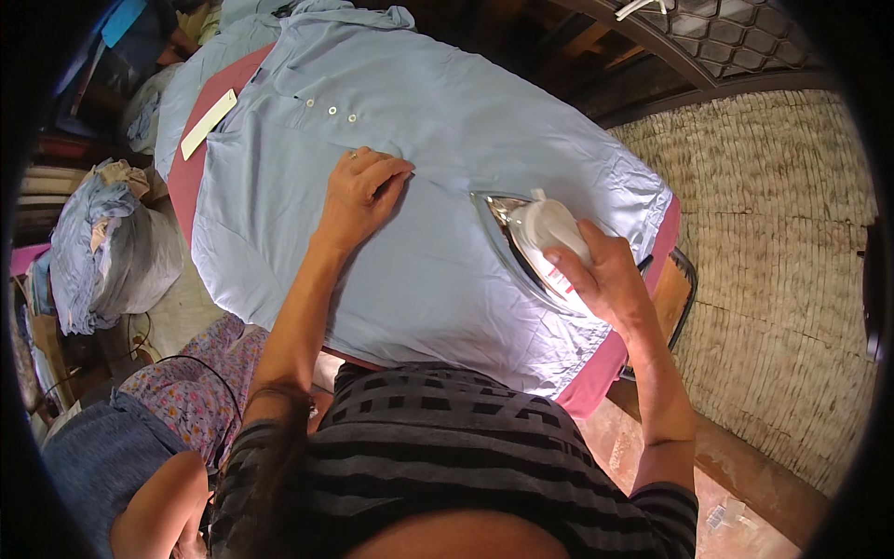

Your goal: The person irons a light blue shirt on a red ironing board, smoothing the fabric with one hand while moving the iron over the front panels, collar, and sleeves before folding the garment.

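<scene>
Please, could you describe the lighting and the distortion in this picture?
Head view: strong light pales the blue shirt near the iron in the right hand; head view: shadow darkens the area beyond the ironing board; head view: fisheye bending, with black corners.

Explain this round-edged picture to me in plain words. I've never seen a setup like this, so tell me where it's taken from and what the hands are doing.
No machine arms here: these are a person's own bare hands. A wide fisheye camera on their head looks down, so edges bend and the corners go dark. Their striped top shows at the bottom.

A light blue shirt with small pale buttons is spread over an ironing board with a dark pink cover. A pale tag lies at the shirt's edge.

The right hand grips an iron. The left hand rests on the shirt, fingers curled; whether it pinches the cloth, I cannot tell.
</scene>
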The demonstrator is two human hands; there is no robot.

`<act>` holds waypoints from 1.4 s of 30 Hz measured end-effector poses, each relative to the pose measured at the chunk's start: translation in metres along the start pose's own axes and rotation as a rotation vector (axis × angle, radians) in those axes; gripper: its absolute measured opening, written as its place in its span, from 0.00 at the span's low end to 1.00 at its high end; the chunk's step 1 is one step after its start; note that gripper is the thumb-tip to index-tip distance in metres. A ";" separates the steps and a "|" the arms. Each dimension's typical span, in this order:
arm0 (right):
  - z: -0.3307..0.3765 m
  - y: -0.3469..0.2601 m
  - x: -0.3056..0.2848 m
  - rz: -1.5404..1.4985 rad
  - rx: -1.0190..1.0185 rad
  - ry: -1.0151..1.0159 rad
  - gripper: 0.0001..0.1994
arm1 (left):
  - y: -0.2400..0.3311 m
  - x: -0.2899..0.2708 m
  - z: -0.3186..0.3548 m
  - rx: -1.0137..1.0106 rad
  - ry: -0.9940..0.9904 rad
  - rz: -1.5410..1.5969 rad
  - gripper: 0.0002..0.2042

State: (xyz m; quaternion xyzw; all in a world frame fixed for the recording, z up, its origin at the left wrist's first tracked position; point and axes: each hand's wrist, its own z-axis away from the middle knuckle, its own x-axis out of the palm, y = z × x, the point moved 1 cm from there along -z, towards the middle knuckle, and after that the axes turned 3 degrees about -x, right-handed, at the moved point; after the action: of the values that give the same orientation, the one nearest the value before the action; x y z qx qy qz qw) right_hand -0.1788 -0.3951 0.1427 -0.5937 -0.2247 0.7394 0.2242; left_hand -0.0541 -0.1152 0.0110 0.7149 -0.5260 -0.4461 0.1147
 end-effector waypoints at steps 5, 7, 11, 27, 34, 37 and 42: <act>-0.001 -0.007 -0.002 -0.060 0.101 -0.028 0.19 | 0.003 0.003 -0.002 -0.045 0.026 0.067 0.05; -0.003 -0.008 0.001 -0.042 0.096 -0.036 0.20 | 0.003 0.000 0.000 -0.062 0.034 0.089 0.05; 0.001 -0.007 0.004 -0.066 0.077 -0.025 0.22 | -0.002 -0.006 0.003 -0.031 -0.020 0.037 0.03; 0.002 -0.003 0.003 -0.060 0.086 -0.016 0.24 | -0.118 -0.083 -0.035 -0.220 0.174 -0.677 0.11; 0.000 0.000 0.008 -0.102 0.013 0.028 0.24 | -0.136 -0.088 -0.047 -0.183 0.257 -0.571 0.10; -0.012 -0.016 0.011 -0.054 0.124 -0.012 0.23 | -0.146 -0.085 -0.044 -0.210 0.262 -0.537 0.11; -0.024 -0.029 0.020 -0.051 0.083 -0.021 0.23 | -0.145 -0.086 -0.045 -0.236 0.220 -0.534 0.12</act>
State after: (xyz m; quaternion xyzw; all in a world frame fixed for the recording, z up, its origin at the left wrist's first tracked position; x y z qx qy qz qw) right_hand -0.1574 -0.3579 0.1398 -0.5702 -0.2112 0.7482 0.2653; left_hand 0.0696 0.0051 -0.0108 0.8536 -0.2486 -0.4383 0.1322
